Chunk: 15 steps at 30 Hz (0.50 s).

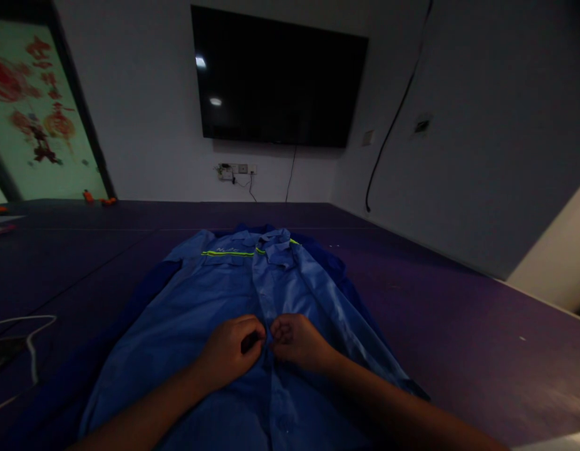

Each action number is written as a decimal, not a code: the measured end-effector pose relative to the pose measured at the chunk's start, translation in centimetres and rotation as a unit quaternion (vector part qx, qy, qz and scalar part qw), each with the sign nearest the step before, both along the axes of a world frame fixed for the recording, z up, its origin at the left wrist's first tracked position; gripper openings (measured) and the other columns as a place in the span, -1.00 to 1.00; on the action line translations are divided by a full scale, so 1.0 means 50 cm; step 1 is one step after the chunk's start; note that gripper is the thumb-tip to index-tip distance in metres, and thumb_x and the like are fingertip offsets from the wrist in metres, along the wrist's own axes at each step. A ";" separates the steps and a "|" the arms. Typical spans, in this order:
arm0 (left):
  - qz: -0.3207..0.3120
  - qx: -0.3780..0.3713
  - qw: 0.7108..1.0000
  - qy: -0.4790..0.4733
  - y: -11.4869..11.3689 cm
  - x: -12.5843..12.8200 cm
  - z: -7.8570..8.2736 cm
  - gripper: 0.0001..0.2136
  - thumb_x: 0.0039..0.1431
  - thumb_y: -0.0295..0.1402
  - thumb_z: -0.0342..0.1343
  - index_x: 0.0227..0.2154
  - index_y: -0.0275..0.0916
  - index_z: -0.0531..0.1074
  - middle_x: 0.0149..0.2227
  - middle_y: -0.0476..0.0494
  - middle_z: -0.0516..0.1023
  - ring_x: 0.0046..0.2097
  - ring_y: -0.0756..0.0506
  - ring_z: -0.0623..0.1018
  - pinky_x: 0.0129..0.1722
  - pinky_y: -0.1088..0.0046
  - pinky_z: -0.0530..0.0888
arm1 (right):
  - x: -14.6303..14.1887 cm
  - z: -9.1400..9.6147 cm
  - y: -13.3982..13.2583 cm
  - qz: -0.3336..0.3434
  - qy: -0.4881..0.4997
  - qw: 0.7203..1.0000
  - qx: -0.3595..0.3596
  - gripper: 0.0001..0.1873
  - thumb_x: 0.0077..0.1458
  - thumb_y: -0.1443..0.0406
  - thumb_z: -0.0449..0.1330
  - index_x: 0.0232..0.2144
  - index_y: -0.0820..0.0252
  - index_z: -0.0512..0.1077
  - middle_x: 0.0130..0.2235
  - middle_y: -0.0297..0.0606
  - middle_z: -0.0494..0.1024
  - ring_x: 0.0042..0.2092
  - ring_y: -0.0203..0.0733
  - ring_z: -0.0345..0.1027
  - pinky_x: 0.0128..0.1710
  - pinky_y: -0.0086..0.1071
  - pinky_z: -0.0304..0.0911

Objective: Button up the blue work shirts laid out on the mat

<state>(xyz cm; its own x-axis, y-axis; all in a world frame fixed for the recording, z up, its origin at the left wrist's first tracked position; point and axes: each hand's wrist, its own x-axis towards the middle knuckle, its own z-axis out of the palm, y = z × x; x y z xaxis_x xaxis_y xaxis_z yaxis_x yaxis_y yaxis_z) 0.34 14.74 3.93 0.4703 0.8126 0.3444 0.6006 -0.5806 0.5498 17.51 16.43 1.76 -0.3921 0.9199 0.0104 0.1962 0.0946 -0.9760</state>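
Note:
A blue work shirt [200, 307] with a yellow-green reflective stripe across the chest lies flat on a dark purple table [459, 313], collar away from me. My left hand [231, 354] and my right hand [297, 341] rest side by side on the shirt's front placket, about halfway down. Both hands have curled fingers pinching the fabric edges where they meet. Whether a button sits between the fingers is hidden.
A white cable [29, 341] and a dark object lie at the table's left edge. A black wall screen [275, 81] hangs ahead, with sockets below it. Small orange items [95, 198] sit at the far left of the table.

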 end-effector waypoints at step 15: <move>0.006 0.016 1.000 0.014 0.002 -0.002 0.002 -0.90 0.06 -0.42 -0.01 -0.48 -0.23 0.39 -0.38 -0.05 0.48 -0.34 -0.01 0.44 -0.36 0.53 0.33 | 0.001 0.007 0.000 0.014 -0.014 0.999 0.027 -0.86 -0.33 0.48 0.11 -0.56 0.26 0.32 -0.61 -0.46 0.32 -0.57 -0.43 0.20 -0.59 -0.57 0.09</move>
<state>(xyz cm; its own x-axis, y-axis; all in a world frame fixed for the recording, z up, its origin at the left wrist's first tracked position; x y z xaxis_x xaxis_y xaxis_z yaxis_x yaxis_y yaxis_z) 0.25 14.83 4.02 0.4704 0.8070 0.3570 0.6230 -0.5902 0.5133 17.54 16.43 2.13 -0.4186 0.9069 0.0485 0.2189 0.1526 -0.9637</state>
